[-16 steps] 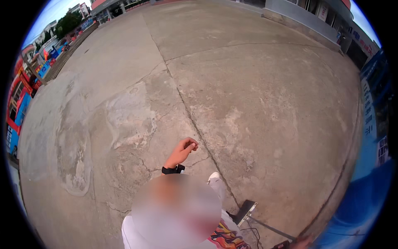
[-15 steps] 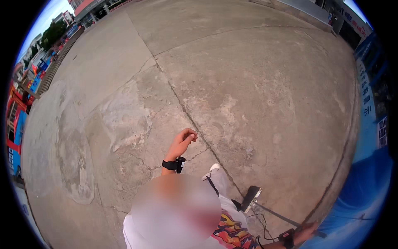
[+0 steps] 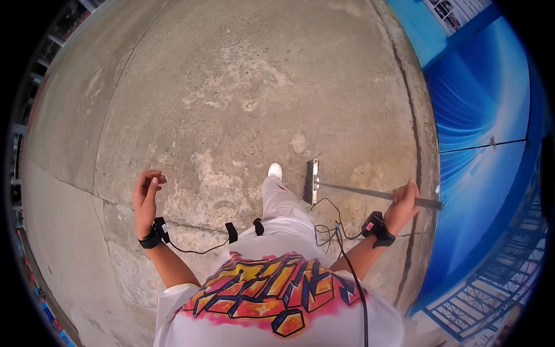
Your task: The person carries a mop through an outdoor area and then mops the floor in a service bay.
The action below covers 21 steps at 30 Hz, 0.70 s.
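Observation:
On the right, my right hand (image 3: 404,202) is wrapped round the long grey handle of a broom (image 3: 364,189). Its narrow dark head (image 3: 311,181), with a pale edge, lies over the concrete ahead of my body, just right of my white shoe (image 3: 275,170). My left hand (image 3: 148,194) hangs out to the left above the ground. Its fingers are loosely bent, the thumb stands apart from them, and nothing is held. Black straps with small boxes circle both wrists.
Cracked concrete ground (image 3: 231,104) spreads ahead and left. A blue painted wall (image 3: 480,133) borders it on the right, close to the handle's end. A metal railing (image 3: 485,295) shows at lower right. Cables (image 3: 351,260) hang across my front near the right forearm.
The view has swung toward the blue wall, which now fills more of the right side. My left hand appears farther left, away from my middle. My right hand keeps its grip on the broom.

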### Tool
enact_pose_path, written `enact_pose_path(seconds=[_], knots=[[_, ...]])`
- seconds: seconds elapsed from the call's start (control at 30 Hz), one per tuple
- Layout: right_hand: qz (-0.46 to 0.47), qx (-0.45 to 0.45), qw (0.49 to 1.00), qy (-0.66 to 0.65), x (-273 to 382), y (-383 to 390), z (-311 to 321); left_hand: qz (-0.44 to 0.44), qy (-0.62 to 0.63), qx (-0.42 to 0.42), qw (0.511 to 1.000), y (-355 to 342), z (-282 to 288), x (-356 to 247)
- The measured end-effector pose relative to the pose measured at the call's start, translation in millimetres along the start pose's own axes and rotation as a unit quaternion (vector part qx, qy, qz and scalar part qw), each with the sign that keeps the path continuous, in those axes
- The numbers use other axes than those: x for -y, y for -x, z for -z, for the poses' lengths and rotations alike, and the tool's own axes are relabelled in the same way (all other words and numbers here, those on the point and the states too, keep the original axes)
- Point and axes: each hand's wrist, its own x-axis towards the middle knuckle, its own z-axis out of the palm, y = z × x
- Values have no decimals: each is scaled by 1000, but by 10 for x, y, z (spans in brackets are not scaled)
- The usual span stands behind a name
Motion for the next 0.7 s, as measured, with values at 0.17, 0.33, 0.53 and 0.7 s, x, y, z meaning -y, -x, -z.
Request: enact_pose_path(seconds=[0.17,0.33,0.53,0.7], knots=[[-10,-3,997,76,181,-887,-2374,154,46,-97,982,-1393,1086,760],[16,-38,996,80,305,-1333,-3606,159,24,-94,983,-3756,799,626],[37,-138,986,86,-298,-1320,-5404,56,22,96,994,-7578,97,706],[69,-253,961,90,-230,-1451,-6845,-100,-68,290,949,-10286,-668,-768]])
